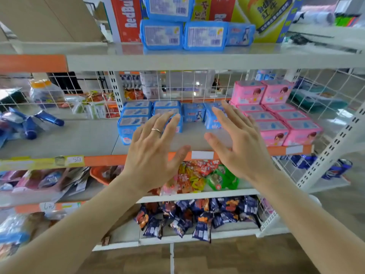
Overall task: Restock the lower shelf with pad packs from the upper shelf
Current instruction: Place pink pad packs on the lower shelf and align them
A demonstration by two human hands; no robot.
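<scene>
Several blue pad packs (204, 36) are stacked on the upper shelf (177, 60) at the top centre. More blue pad packs (136, 113) stand on the lower shelf (94, 135), with pink pad packs (276, 115) to their right. My left hand (154, 149), wearing a ring, is raised in front of the lower shelf with fingers spread and holds nothing. My right hand (241, 143) is raised beside it, fingers straight, also empty. Both hands partly hide the blue packs behind them.
Red and yellow drink cartons (126, 18) stand behind the upper packs. White wire mesh (177, 86) backs the lower shelf. Snack bags (197, 218) fill the shelves below. Blue bottles (45, 119) lie on the shelf at the left. A white upright (331, 147) slants at the right.
</scene>
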